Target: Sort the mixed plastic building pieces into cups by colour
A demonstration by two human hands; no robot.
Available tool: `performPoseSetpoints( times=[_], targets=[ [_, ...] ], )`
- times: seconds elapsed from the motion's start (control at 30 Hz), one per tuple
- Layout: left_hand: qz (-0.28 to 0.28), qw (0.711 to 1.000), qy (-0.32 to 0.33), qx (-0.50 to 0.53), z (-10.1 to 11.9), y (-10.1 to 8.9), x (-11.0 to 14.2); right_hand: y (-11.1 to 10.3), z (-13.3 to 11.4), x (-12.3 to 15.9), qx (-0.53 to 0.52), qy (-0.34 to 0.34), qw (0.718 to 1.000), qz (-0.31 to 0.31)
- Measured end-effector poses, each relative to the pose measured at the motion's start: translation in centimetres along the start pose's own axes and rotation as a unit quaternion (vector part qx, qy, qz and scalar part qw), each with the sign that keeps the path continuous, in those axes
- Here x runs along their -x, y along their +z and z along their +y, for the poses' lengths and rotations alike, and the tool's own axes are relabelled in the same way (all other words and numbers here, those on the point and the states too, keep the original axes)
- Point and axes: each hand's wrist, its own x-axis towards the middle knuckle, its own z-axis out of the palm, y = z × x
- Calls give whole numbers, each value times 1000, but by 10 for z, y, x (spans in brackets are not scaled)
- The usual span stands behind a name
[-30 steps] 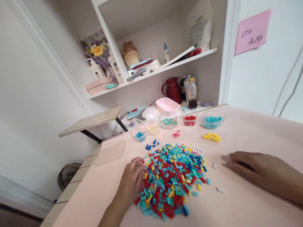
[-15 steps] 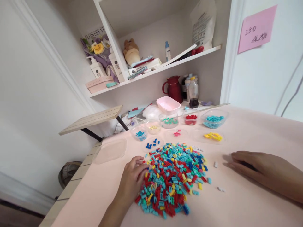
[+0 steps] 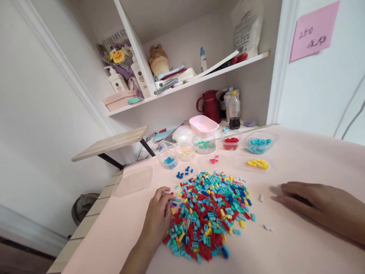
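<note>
A big heap of small toy building bricks [image 3: 205, 213] in red, turquoise, blue, yellow and green lies on the pink tabletop. My left hand [image 3: 158, 209] rests at the heap's left edge, fingers loosely bent and partly apart, with blue and yellow bricks beside the fingertips. No brick shows in its grip, though the palm side is hidden. On the right, my right hand [image 3: 313, 198] lies on the table with its fingers stretched out and nothing visible in it. A few white bricks [image 3: 261, 198] are scattered between that hand and the heap.
Behind the heap stand clear containers of sorted bricks: turquoise [image 3: 259, 144], red [image 3: 230, 143], green [image 3: 205, 145], yellow [image 3: 258, 164], pink [image 3: 214, 160] and dark blue [image 3: 184, 172]. A clear lid [image 3: 135, 180] lies left. Farther back are a pink tub [image 3: 203, 125] and a red jug [image 3: 211, 108].
My left hand has drawn back slightly left from the heap's edge, uncovering some bricks near its fingertips. My right hand keeps its pose; the view has shifted a little.
</note>
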Motion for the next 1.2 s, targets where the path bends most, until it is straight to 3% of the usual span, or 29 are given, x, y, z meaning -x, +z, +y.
performPoseSetpoints(
  times=[0.77,0.97,1.2],
  targets=[
    [-28,998,-8,57,-6,2,-2,3,2,-1,-6,-4,1000,18],
    [-2,998,-31,61,-2,1,-4,0,-1,0,-6,6,1000,-6],
    [5,996,-40,82,-1,0,-1,-5,-5,1,-20,-11,1000,13]
  ],
)
